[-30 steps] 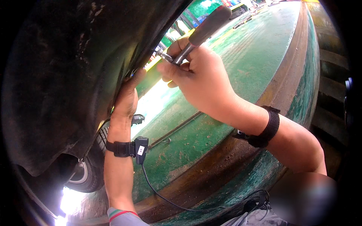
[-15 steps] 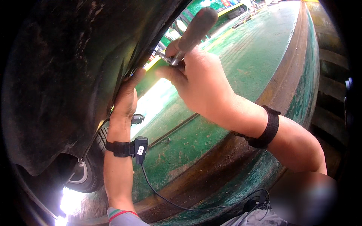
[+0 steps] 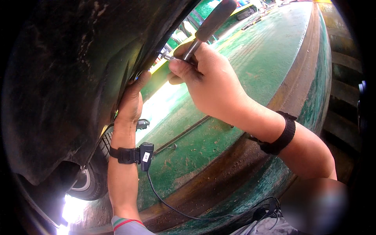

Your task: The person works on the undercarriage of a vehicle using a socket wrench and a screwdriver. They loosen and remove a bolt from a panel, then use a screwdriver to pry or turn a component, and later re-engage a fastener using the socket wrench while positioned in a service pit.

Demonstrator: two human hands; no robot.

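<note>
Overhead on the left hangs a large black panel (image 3: 70, 90), scuffed and dirty, on the underside of a vehicle. My right hand (image 3: 215, 82) is closed round the head end of a ratchet wrench (image 3: 215, 21). Its dark handle slants up and to the right, and the thumb presses near the head. A short metal piece (image 3: 166, 55) points from the head toward the panel's edge. My left hand (image 3: 131, 102) is at that edge lower down, thumb along it and the other fingers hidden behind it; it appears to grip the panel.
A tyre (image 3: 96, 182) shows at lower left. Green floor (image 3: 254, 74) with a rusty brown edge (image 3: 291, 88) curves past on the right, beside dark steps (image 3: 344, 102). A black cable (image 3: 176, 211) runs from the left wrist strap. A long rod (image 3: 184, 133) lies on the floor.
The wrench handle has swung up and to the right. My right thumb, earlier held away from the wrench head, now presses against it. My left hand stays where it was.
</note>
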